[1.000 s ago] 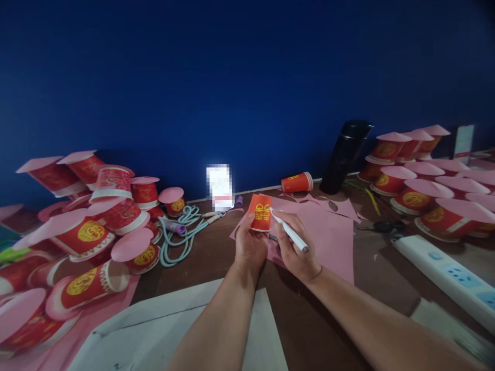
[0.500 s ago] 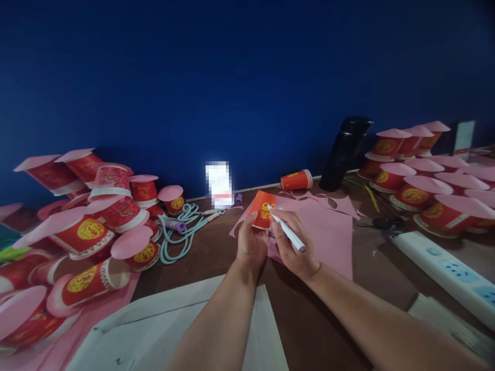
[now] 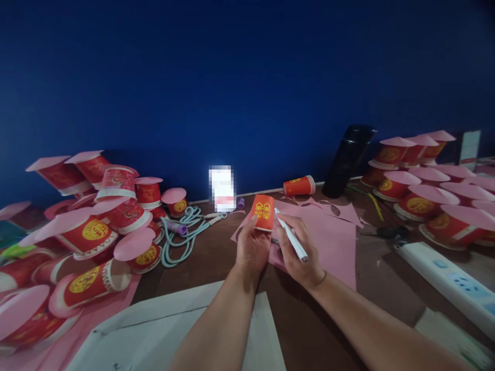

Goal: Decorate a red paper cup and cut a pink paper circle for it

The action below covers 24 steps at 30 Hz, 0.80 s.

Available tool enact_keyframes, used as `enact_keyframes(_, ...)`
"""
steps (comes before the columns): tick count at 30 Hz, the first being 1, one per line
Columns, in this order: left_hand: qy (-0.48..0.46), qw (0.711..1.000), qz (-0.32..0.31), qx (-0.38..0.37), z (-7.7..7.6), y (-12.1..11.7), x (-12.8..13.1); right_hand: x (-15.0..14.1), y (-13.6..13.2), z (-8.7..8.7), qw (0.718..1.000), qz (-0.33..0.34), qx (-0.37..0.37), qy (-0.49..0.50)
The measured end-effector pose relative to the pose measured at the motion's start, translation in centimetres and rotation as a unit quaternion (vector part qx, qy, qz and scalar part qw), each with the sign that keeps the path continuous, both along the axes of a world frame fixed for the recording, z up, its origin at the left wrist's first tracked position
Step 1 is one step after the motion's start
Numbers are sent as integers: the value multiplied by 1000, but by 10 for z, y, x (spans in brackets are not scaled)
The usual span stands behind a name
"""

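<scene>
My left hand (image 3: 251, 245) is closed around the lower left side of a red paper cup (image 3: 263, 214) with yellow characters. The cup is held above the table, near the front edge of a pink paper sheet (image 3: 334, 242). In my right hand (image 3: 299, 252) is a white marker pen (image 3: 293, 239), gripped between thumb and fingers. Its tip points up and left, close to the cup's right side; I cannot tell whether it touches. Behind, a few nested red paper cups (image 3: 299, 186) lie on their side.
Red cups with pink paper discs (image 3: 133, 243) are piled at left; more capped cups (image 3: 419, 201) stand at right. A black flask (image 3: 350, 161), a white power strip (image 3: 448, 278), a pale blue cord (image 3: 185, 242), a bright pixelated screen (image 3: 221, 186) and a white sheet (image 3: 154, 330) lie around.
The cup has turned in my left hand, so both yellow characters show again. The pen tip has come off the cup's front to its right edge. The whole view has shifted slightly.
</scene>
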<state>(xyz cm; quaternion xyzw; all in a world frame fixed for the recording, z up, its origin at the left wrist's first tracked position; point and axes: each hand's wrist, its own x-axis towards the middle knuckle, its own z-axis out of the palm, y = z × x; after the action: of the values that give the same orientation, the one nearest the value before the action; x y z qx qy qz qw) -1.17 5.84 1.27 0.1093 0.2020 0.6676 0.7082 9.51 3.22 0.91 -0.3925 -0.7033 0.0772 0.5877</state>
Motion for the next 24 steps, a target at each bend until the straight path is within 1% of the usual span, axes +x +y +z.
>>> enact_keyframes(3, -16, 1000, -15, 15, 0, 1, 0, 3, 5, -2, 1000, -20, -14, 9)
enact_keyframes(7, -7, 1000, -24, 1, -2, 3, -1, 4, 7, -4, 1000, -22, -21, 8)
enact_keyframes(11, -6, 1000, 0, -15, -1, 3, 1, 5, 7, -7, 1000, -1, -10, 10)
enact_keyframes(16, 13, 999, 26, -28, -2, 5, 4, 6, 7, -10, 998, 5, -53, 17)
enact_keyframes(18, 14, 999, 20, -27, -4, 5, 4, 5, 7, -10, 998, 4, -66, 18)
enact_keyframes(19, 11, 1000, 8, -24, -4, 5, 4, 5, 7, -10, 997, 2, -69, 19)
enact_keyframes(22, -1, 1000, -12, -21, -3, 5, 3, 4, 6, -10, 998, -3, -66, 22)
enact_keyframes(24, 1, 1000, -4, -28, -2, 3, 2, 3, 6, -10, 998, -4, -63, 26)
